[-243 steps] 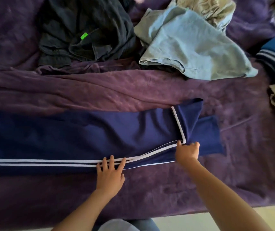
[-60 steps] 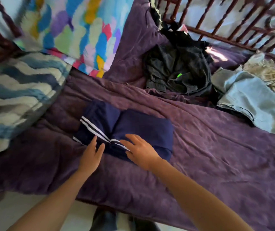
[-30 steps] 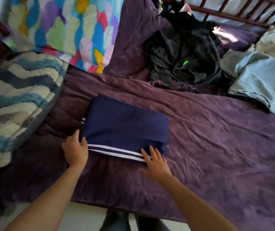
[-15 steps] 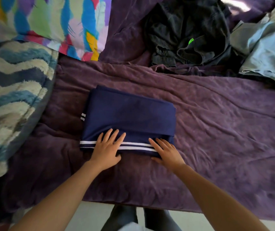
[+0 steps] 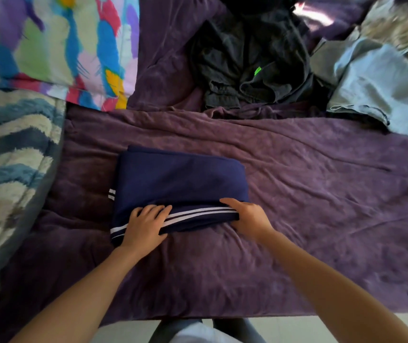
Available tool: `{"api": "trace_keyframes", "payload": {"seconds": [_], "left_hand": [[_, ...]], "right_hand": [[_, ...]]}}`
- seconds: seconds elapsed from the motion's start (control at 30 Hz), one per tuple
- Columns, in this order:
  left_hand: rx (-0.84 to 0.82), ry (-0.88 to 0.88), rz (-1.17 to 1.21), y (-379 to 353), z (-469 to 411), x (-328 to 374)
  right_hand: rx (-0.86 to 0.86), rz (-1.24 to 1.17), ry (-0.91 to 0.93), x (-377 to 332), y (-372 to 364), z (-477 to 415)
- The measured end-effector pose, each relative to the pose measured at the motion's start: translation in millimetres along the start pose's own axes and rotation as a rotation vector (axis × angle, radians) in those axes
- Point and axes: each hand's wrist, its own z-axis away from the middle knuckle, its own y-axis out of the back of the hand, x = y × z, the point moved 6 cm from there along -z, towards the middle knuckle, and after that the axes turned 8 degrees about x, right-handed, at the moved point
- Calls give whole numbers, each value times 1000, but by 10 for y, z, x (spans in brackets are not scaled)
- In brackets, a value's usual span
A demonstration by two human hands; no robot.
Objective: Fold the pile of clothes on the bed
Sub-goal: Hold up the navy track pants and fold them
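The left grip (image 5: pixel 146 225) and right grip (image 5: pixel 248 216) each pinch the near striped edge of the folded trousers (image 5: pixel 180 179), which lie on the bed (image 5: pixel 321 194) just beyond them, and the bundle looks soft, light and floppy, so I'd support both ends from underneath.

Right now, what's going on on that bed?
A person's left hand and right hand grip the near, striped edge of the folded navy track pants on the purple bedspread. A dark garment and a light blue garment lie crumpled farther back, not yet folded.
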Motion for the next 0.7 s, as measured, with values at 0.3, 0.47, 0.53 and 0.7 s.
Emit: {"api": "trace_keyframes", "payload": {"seconds": [0.3,0.47,0.53,0.7], "left_hand": [[189,-128,142,659,-379,214],[334,-262,66,1185,-784,799],[372,-331,73,1328,-919,1162],[452,-556,88,1626,-1107,2427]], "right_hand": [[247,163,304,-86,845,41],[380,226,220,261,1498,364],[454,264,175,496,1795,605],[595,367,101,1152,2529,1506]]}}
